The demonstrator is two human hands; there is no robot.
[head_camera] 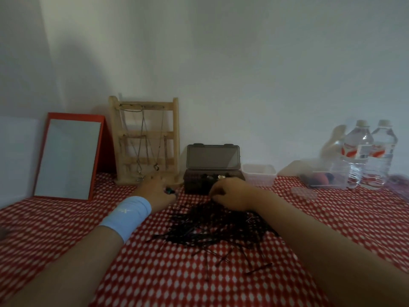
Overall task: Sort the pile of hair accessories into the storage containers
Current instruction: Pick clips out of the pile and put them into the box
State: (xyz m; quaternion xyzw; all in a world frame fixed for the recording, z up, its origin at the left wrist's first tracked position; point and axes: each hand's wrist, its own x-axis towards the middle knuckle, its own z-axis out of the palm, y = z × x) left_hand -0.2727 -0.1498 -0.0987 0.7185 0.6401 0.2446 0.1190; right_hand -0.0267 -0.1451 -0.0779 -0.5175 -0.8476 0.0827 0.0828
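Observation:
A pile of black bobby pins (pixel 212 229) lies on the red-and-white tablecloth (pixel 168 273). Behind it stands a dark brown box (pixel 213 167) with its lid up and small items inside. My right hand (pixel 230 194) is at the far edge of the pile, fingers curled and pinching among the pins just in front of the box. My left hand (pixel 155 191), with a light blue wristband, rests left of the box and holds a small dark teal item (pixel 169 191). A clear tub (pixel 259 173) and a clear container (pixel 325 176) holding red and dark items sit to the right.
A red-framed mirror (pixel 68 158) and a wooden jewellery rack (pixel 143 138) with chains lean against the wall at the left. Two water bottles (pixel 369 154) stand at the right. A clear round lid (pixel 304 192) lies on the cloth.

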